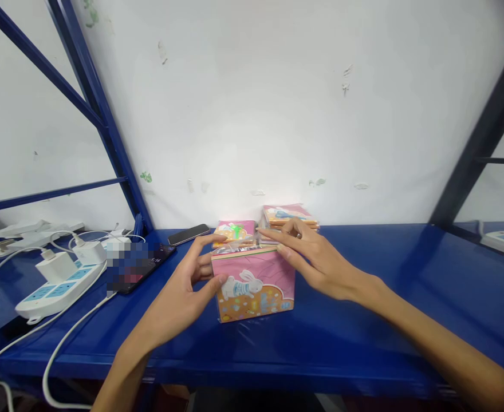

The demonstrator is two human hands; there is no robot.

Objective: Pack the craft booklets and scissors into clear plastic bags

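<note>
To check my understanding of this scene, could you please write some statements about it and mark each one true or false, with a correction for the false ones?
1. The pink rabbit package lies between the person's left hand and right hand. True.
2. The left hand holds a pair of scissors. False: it is open beside the package and holds no tool.
3. The metal shelf is green. False: it is blue.
4. Two white chargers sit on a white power strip at the left. True.
5. A black phone lies on top of the package. False: the black phone lies on the shelf, behind and to the left of the package.
</note>
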